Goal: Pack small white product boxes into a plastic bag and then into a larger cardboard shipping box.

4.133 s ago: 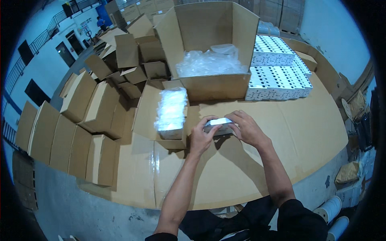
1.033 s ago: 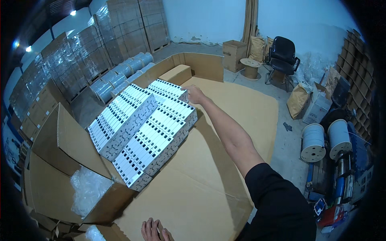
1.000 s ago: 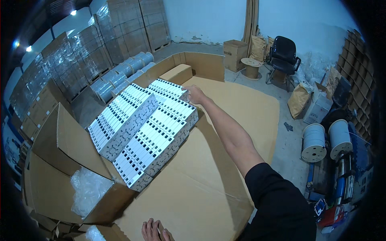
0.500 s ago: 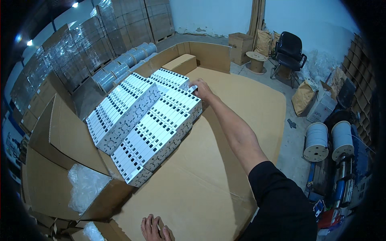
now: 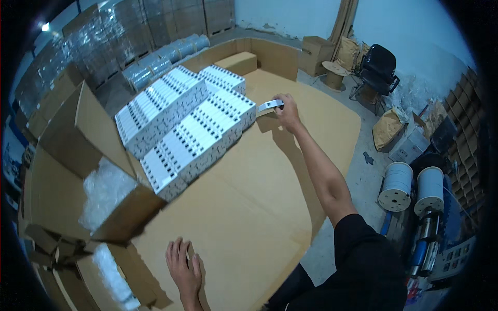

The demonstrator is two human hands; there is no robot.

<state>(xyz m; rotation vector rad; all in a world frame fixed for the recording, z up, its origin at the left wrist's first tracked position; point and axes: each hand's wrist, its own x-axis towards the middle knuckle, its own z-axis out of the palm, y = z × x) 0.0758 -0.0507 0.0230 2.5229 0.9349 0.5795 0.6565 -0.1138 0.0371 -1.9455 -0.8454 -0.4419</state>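
My right hand (image 5: 287,111) is closed on the end of a flat white piece with dark cut-outs (image 5: 270,105). It holds the piece just right of a large block of matching white pieces (image 5: 207,127), clear of the block. These pieces stand packed in rows, their narrow tops showing dark rectangular openings and their sides a dark pattern. The raised back row (image 5: 161,103) sits higher than the front one. Near the front edge of the cardboard-covered table (image 5: 249,192), my left hand (image 5: 185,267) rests with fingers stretched out and nothing in them.
An open carton (image 5: 119,207) with clear plastic wrap stands at the left, beside another box with foam (image 5: 111,277). A small closed box (image 5: 237,62) lies at the back. A black chair (image 5: 377,67) and cable spools (image 5: 396,186) stand beyond the table's right side.
My right hand has drawn one white piece away from the block's right end, towards the right. My left hand has come further into view over the table. The view has shifted slightly.
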